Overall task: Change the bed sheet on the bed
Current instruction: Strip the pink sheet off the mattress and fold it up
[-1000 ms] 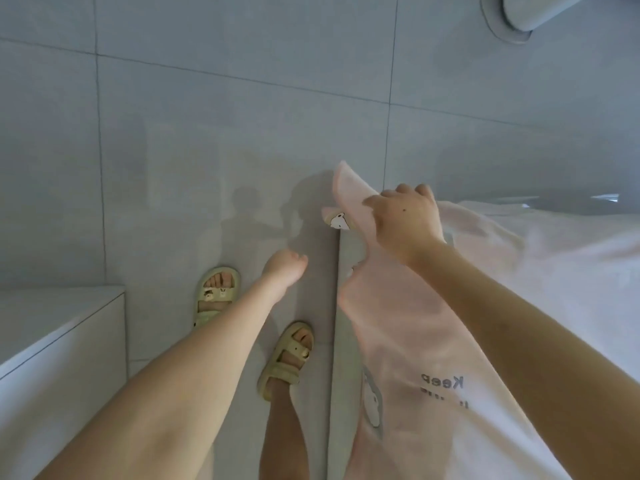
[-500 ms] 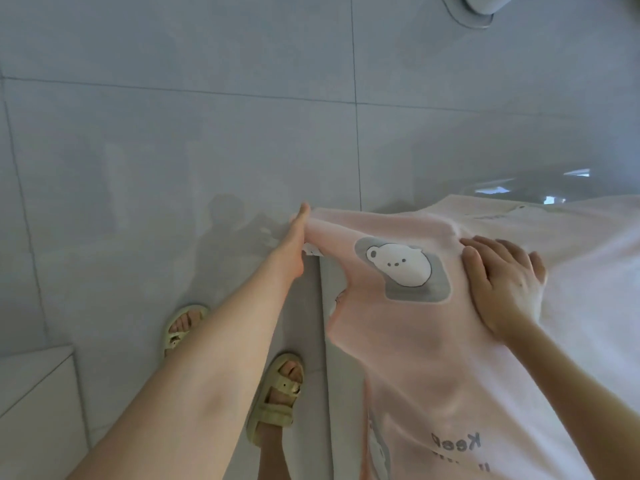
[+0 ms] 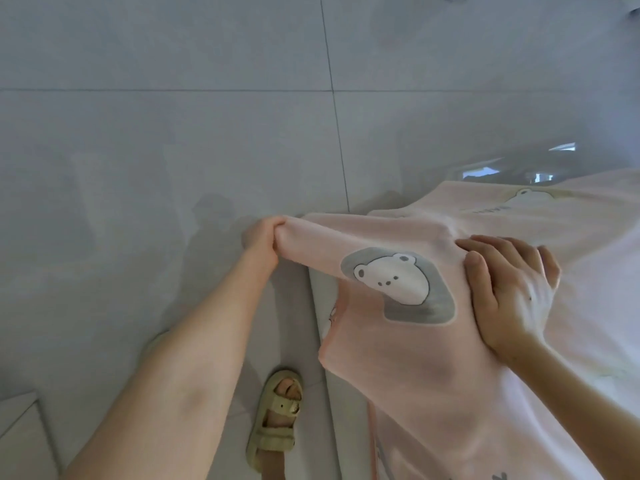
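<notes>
A pale pink bed sheet [image 3: 433,375] with a white bear print on a grey patch lies over the corner of the bed [image 3: 329,393], whose white side shows below it. My left hand [image 3: 265,237] pinches the sheet's corner and holds it stretched out to the left, past the bed's edge and over the floor. My right hand [image 3: 509,289] lies on top of the sheet just right of the bear print, fingers bent and bunching the fabric against the bed.
Grey glossy floor tiles [image 3: 156,150] fill the left and top. My foot in a beige sandal [image 3: 277,417] stands close to the bed's side. A white cabinet corner [image 3: 20,441] sits at the bottom left.
My left hand reached the sheet's corner, took hold of it and drew it leftward. My right hand moved right along the sheet and settled beside the bear print.
</notes>
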